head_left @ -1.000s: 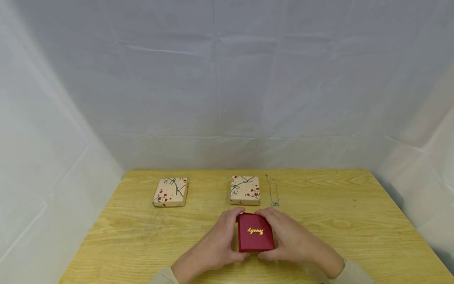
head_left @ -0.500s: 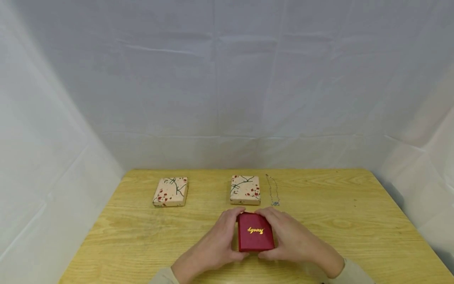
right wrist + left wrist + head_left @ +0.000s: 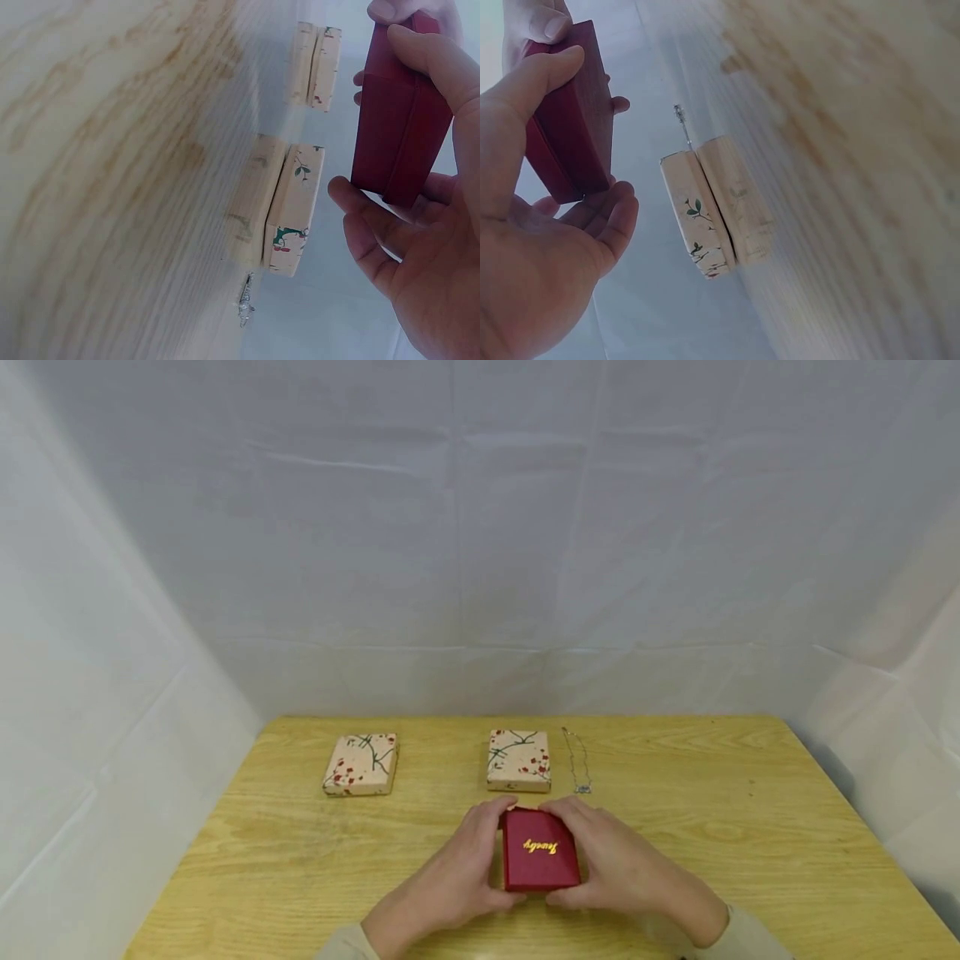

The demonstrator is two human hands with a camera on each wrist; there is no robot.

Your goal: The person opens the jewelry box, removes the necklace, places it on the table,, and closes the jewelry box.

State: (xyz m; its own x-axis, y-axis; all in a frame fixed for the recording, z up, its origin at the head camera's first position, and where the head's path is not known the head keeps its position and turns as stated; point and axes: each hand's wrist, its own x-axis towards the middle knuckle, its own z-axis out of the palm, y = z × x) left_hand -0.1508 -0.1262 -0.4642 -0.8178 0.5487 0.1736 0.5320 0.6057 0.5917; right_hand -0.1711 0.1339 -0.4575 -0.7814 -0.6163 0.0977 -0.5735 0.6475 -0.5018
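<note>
The red box (image 3: 542, 864) looks smooth, the necklace (image 3: 582, 789) shiny metal, the table (image 3: 315, 860) glossy, grained wood.

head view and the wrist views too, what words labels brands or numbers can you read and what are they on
"Jewelry": gold lettering on top of the red box.
No other text can be read: the left floral box and right floral box show only printed branches and red flowers, and any marking on the necklace would be too small to read.
</note>
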